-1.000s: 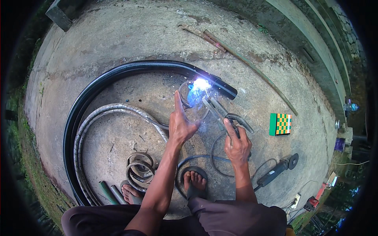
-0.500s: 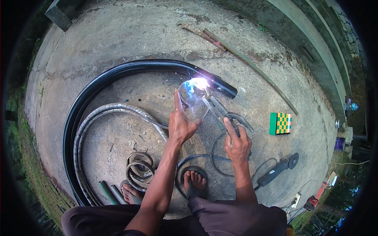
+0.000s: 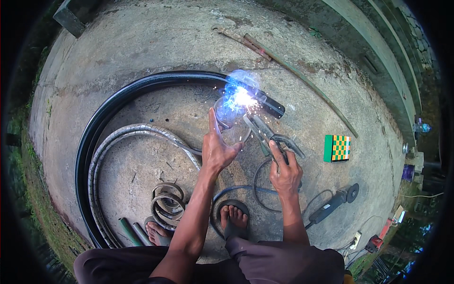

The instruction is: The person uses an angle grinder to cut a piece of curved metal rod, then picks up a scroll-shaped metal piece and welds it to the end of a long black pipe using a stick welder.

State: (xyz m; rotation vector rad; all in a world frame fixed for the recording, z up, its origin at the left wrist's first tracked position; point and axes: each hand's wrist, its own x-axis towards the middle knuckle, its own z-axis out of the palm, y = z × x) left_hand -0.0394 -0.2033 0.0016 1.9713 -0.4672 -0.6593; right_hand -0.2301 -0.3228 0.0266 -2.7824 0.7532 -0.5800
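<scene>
My left hand (image 3: 218, 150) holds a metal ring (image 3: 248, 136) from its near side, index finger along its left and thumb toward its right. The ring's far side meets a curved black tube (image 3: 156, 77) near the tube's right end. A bright blue-white welding arc (image 3: 244, 97) with smoke and sparks burns there and hides the joint. My right hand (image 3: 285, 173) is closed around a welding electrode holder (image 3: 263, 131), its jaws pointing up toward the arc. The electrode itself is lost in the glare.
Several loose metal rings (image 3: 168, 203) and a silvery bent tube (image 3: 124, 131) lie at the left. An angle grinder (image 3: 331, 207) rests at the lower right, below a green-and-yellow checkered box (image 3: 337, 148). A long rod (image 3: 307, 83) crosses the concrete floor beyond. Cables run near my feet.
The arc has shifted slightly right, with more sparks and a bigger smoke cloud. Both hands stay almost in place.
</scene>
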